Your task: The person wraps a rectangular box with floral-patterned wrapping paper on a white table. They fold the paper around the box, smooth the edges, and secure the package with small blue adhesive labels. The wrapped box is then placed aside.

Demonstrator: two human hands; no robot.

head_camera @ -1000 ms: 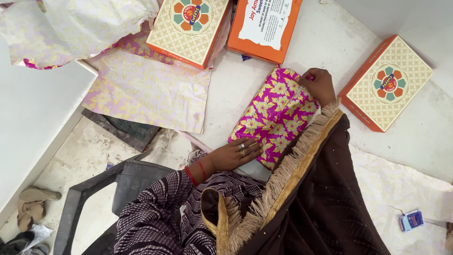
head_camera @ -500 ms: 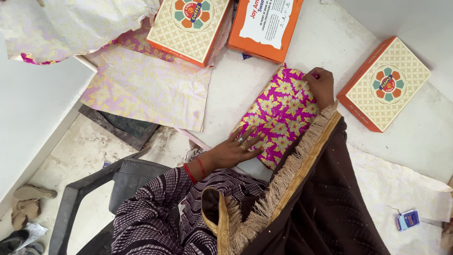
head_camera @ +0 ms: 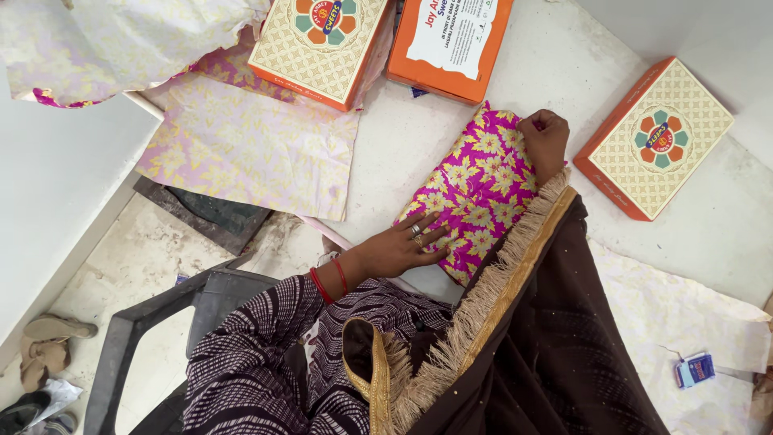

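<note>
1. Pressing flat on the near end of the wrapped box (head_camera: 481, 193), the left hand (head_camera: 400, 248) lies with its grip spread, ringed fingers splayed over the magenta paper with yellow flowers.
2. Compared with a second ago, that hand has slid further up onto the wrap; earlier it sat at the lower edge.
3. The right hand (head_camera: 546, 138) rests at the far right corner of the box, its grip curled and pressed together on a fold of the paper, much as before.
4. The wrapped box lies on the white bench (head_camera: 555, 64), tilted, just in front of the person's dark fringed shawl (head_camera: 515, 322), in the same spot as earlier.
5. An orange box (head_camera: 449, 44) and a patterned sweet box (head_camera: 318, 44) sit beyond it; another sweet box (head_camera: 656, 137) lies to the right.
6. A loose sheet of pale wrapping paper (head_camera: 250, 149) lies to the left.
</note>
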